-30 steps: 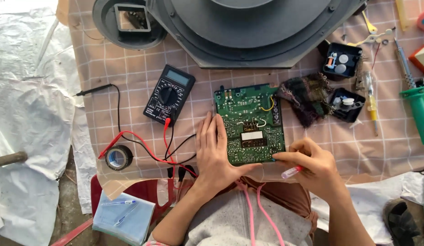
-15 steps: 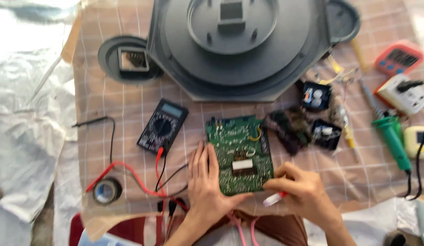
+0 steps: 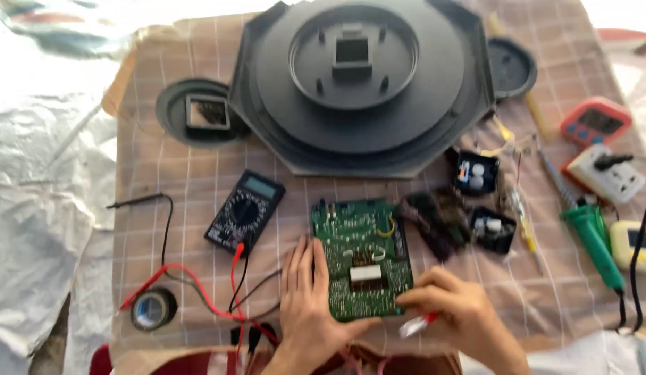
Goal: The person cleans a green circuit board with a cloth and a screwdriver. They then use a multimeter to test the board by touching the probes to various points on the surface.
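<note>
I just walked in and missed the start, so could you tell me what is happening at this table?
A person is bent over a green circuit board on a checked cloth. The left hand lies flat against the board's left edge, steadying it. The right hand rests at its lower right corner, holding a small red and white tool. A black multimeter with red and black leads lies just left.

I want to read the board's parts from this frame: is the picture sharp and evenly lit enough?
Head view: soft motion blur all over, so fine parts on the green circuit board smear; the left hand and right hand edges are fuzzy; daylight washes out the white sheeting at left and the top right corner; shadows are weak.
</note>
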